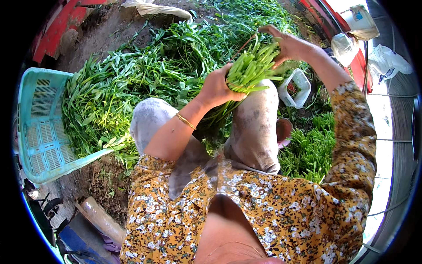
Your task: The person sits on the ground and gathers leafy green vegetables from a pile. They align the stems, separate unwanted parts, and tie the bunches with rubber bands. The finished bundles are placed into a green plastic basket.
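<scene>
My left hand (216, 86) grips a thick bundle of green leafy-vegetable stems (252, 67) above my right knee. Their pale cut ends fan up and to the right, while the lower part hangs down between my knees. At the far side of the bundle is my right hand (291, 45), its fingers bent and spread. A thin reddish band (244, 48) runs taut from its fingertips towards the back of the bundle, where it passes out of sight. Beyond my knees spreads a large heap of long-leaved greens (158, 66).
A turquoise plastic crate (46, 132) lies tipped at left against the heap. Beside my right knee stand a cut white plastic container (306, 94) with reddish bits inside, and a pinkish bowl (284, 132). Upright bundles with trimmed ends (308, 148) stand at right. Plastic bags (344, 49) hang beyond.
</scene>
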Available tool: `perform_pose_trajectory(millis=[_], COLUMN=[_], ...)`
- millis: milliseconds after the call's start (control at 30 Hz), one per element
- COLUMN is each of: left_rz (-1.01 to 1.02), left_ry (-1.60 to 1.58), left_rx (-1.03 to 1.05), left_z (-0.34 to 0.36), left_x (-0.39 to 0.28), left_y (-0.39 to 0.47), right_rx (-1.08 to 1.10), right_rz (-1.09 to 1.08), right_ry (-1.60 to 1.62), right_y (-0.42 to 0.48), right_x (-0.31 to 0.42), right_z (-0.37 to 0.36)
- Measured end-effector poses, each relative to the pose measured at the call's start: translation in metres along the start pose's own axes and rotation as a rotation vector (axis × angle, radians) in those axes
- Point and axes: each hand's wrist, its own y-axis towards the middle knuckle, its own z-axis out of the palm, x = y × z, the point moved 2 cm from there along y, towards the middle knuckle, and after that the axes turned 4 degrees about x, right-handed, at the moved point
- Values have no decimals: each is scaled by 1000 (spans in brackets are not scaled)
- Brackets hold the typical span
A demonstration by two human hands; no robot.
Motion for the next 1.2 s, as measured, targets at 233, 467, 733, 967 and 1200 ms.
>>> perform_pose_trajectory(millis=[233, 467, 733, 967, 1200], left_rz=[-124, -335, -367, -160, -42], left_ry=[-233, -671, -736, -782, -917], left_rx=[1, 130, 146, 249, 112], left_z=[-11, -11, -14, -46, -74], left_x=[4, 14, 39, 23, 6], left_y=[1, 12, 7, 10, 8], right_rx=[109, -252, -310, -618, -693], right_rz=[353, -14, -224, -33, -126], right_ry=[576, 961, -164, 531, 431], right_y=[-48, -78, -70, -52, -12], right_x=[-16, 109, 117, 114, 138], right_z=[84, 55, 117, 93, 82])
